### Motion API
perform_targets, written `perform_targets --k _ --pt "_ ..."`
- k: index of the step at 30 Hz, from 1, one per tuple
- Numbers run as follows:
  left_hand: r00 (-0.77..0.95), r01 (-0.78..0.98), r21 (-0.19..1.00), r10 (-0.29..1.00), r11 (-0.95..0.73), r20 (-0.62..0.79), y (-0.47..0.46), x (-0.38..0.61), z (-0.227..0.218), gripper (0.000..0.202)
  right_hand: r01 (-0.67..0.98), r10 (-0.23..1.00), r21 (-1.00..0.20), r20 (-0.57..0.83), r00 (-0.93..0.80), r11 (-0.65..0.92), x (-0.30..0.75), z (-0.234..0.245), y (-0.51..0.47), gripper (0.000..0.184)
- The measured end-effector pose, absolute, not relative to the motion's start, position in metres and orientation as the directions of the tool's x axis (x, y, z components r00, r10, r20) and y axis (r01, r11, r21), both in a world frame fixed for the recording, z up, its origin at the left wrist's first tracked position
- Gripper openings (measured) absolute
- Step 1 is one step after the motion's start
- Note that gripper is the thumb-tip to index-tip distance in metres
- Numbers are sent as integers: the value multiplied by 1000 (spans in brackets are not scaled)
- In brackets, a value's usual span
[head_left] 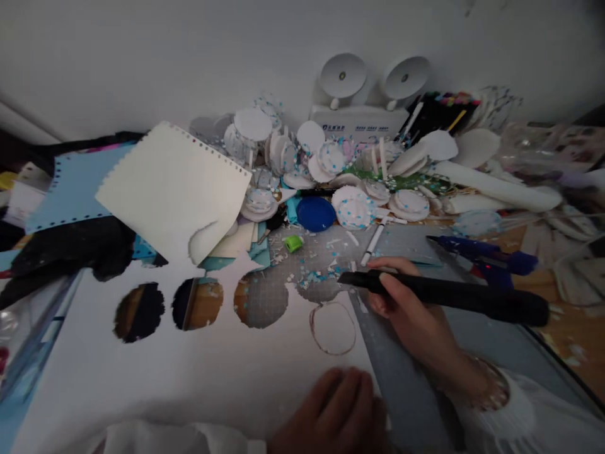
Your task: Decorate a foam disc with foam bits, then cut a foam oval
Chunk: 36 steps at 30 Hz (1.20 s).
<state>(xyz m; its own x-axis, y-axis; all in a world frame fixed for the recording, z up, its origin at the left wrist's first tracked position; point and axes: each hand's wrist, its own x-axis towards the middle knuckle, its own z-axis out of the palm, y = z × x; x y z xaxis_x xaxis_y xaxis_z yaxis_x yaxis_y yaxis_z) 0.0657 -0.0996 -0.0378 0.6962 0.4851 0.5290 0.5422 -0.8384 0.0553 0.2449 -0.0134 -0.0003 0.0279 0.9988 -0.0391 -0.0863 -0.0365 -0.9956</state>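
A thick black pen-shaped tool [439, 293] with a slanted tip lies in the grip of my right hand [406, 306]. Its tip is over the far right corner of a large white sheet [227, 378], beyond a brown hand-drawn circle [333, 328]. Several rough-edged round holes run along the sheet's far side. My left hand [338, 407] rests on the sheet near its right edge, just below the drawn circle. Its fingers are curled and pressed together, and their undersides are hidden.
White discs [357, 207] with blue specks pile up along the wall. A blue round lid [315, 214], a green sharpener [293, 243] and a white pen [374, 243] lie on the grey cutting mat [331, 252]. At right is a blue glue gun [486, 255]; a double lamp [359, 116] stands behind.
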Motion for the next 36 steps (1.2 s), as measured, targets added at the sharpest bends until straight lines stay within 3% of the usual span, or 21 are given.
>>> perform_targets --k 3,6,9,14,19,22,26,30,36 --pt "664 488 328 588 -809 462 -95 65 -29 24 -86 986 -996 -46 163 -32 222 2 -17 15" --pt "683 420 609 676 -673 276 -83 60 -8 40 -68 968 -998 -27 249 -10 201 4 -19 16" --pt "643 436 719 746 -542 172 -65 50 15 42 -54 960 -998 6 279 22 189 5 -22 21" --pt "377 689 587 902 -426 212 -29 25 28 27 -13 952 -998 59 301 66 183 6 -24 28" --pt "280 849 457 959 -264 35 -11 9 28 40 68 958 -995 93 271 78 183 2 -27 21" --pt "324 847 472 941 -244 -96 -9 9 31 44 145 955 -985 131 265 95 185 3 -29 20" --pt "314 803 584 918 -120 -243 -6 14 30 49 195 962 -974 160 222 117 187 8 -32 17" --pt "292 772 630 927 -82 -236 -3 16 24 34 232 965 -966 166 205 117 186 9 -35 18" --pt "251 795 603 941 -67 -226 -5 19 19 35 294 959 -951 164 232 92 191 2 -39 8"
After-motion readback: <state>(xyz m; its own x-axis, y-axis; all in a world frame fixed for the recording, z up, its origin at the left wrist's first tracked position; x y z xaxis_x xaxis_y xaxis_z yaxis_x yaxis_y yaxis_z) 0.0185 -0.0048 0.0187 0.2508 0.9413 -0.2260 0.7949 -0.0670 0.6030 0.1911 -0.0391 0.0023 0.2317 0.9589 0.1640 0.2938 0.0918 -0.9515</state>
